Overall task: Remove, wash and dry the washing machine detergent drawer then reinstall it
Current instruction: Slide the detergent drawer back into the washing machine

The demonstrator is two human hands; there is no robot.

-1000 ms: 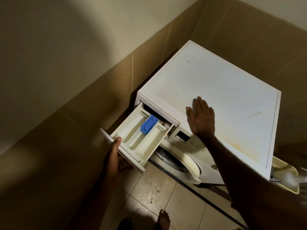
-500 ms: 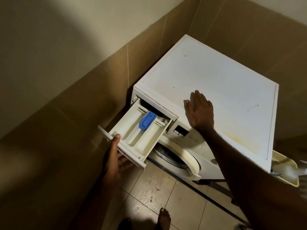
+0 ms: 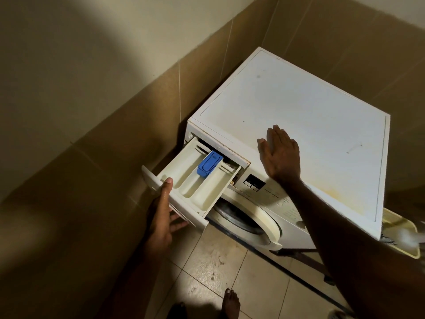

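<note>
The left hand (image 3: 161, 217) had the detergent drawer (image 3: 195, 180) by its front panel, thumb hooked over the top edge and fingers curled beneath, a firm grip on the near-left end. The drawer stuck well out of the washing machine (image 3: 299, 116), its long axis running from that grip up and to the right into the slot, so any pull had to go straight back along that line, down-left toward the person. The blue siphon cap (image 3: 209, 166) sat in the middle compartment near the slot mouth, and that looked like the catch to press before the drawer would come free. Over on the right, the right hand (image 3: 281, 155) lay flat with fingers straight on the machine's top, just right of the slot, bracing it and nearer the cap. Compared with a second ago, both hands kept their places and the drawer stood about as far out; mostly the view shifted.
</note>
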